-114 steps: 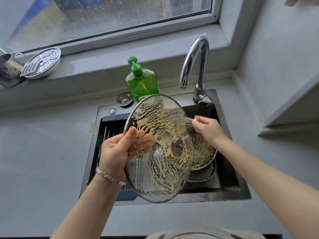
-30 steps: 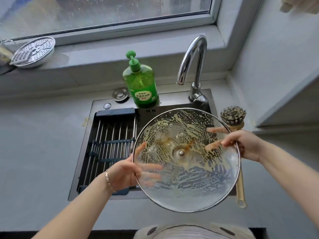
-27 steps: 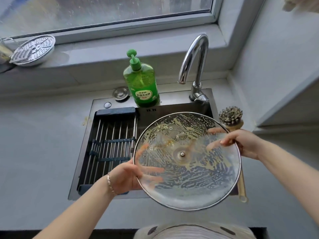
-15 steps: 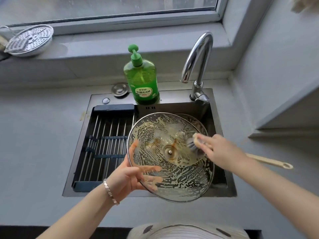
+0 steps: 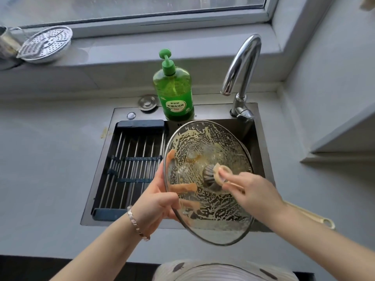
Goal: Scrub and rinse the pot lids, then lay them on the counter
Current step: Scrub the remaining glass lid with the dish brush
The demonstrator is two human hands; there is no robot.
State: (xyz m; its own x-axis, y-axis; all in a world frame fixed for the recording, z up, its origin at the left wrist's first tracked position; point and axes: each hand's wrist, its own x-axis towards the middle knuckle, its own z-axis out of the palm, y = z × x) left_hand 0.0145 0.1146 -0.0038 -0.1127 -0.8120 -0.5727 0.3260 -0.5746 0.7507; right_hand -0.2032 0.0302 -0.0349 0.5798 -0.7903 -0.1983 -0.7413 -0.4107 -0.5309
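Over the sink (image 5: 215, 111), lid (image 5: 213, 209) tilts, face rightward toward brush (image 5: 210, 177).

A home kitchen is indicated: a steel sink (image 5: 213, 111) is set into a grey counter (image 5: 50, 159), with a draining rack (image 5: 132, 169) at its nine o'clock, a soap bottle (image 5: 174, 88) at twelve, a curved tap (image 5: 243, 63) at one, and a window sill (image 5: 142, 51) beyond.

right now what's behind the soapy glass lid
Through the glass lid, fingers of the left hand show behind it, above the sink. Suds hide the basin floor.
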